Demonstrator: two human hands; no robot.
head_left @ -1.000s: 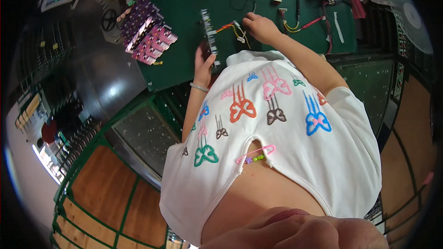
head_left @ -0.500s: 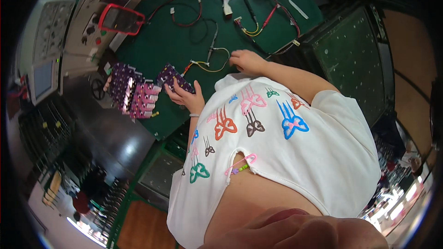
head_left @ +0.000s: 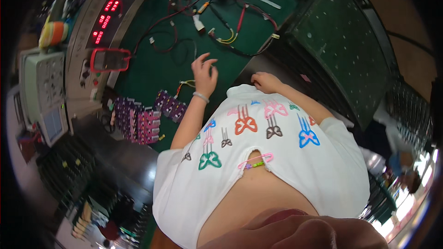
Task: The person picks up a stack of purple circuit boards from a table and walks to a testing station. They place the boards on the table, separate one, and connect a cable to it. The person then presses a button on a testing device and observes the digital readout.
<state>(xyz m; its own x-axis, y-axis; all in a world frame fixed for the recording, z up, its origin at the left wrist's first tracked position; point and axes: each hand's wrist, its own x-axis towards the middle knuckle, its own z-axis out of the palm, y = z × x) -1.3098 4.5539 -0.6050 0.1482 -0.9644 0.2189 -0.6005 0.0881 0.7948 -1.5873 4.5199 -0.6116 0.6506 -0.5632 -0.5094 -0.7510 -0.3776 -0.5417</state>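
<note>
My left hand [head_left: 205,74] hangs over the green table mat with its fingers spread and nothing between them. Just past its fingertips lies a thin dark probe lead [head_left: 194,48]. A purple circuit board [head_left: 170,106] lies beside my left forearm, with red and yellow wires [head_left: 178,89] running from its far edge toward my left wrist. My right hand [head_left: 266,82] is near the front edge of the table, fingers loosely curled in; I see nothing in them.
More purple boards [head_left: 136,121] stand in a row at the left. Behind them are a red-framed meter [head_left: 110,60], a power supply [head_left: 102,23] with red digits and an oscilloscope [head_left: 44,76]. Cables and a red probe [head_left: 241,18] lie at the back. A dark speckled panel [head_left: 330,50] is on the right.
My left hand has let go of the circuit board and moved away from it, up and right, with fingers spread. My right hand has shifted right, off the mat. The view has turned somewhat.
</note>
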